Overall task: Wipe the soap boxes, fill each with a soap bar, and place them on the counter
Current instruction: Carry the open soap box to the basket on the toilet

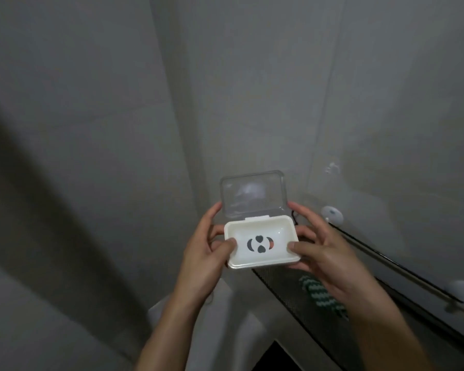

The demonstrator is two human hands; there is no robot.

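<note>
A white soap box (261, 231) is held in the air in front of a grey tiled wall. Its clear lid (253, 194) stands open and upright at the back. The tray inside holds no soap, and dark drain cut-outs show in its floor. My left hand (206, 250) grips the box's left end, thumb on the rim. My right hand (322, 250) grips the right end, thumb over the front right corner.
A black mesh rack (292, 293) hangs on the wall below the box, fixed by white suction cups (332, 214). A green-and-white cloth (319, 293) lies in the rack under my right hand. A white ledge (225, 317) runs below.
</note>
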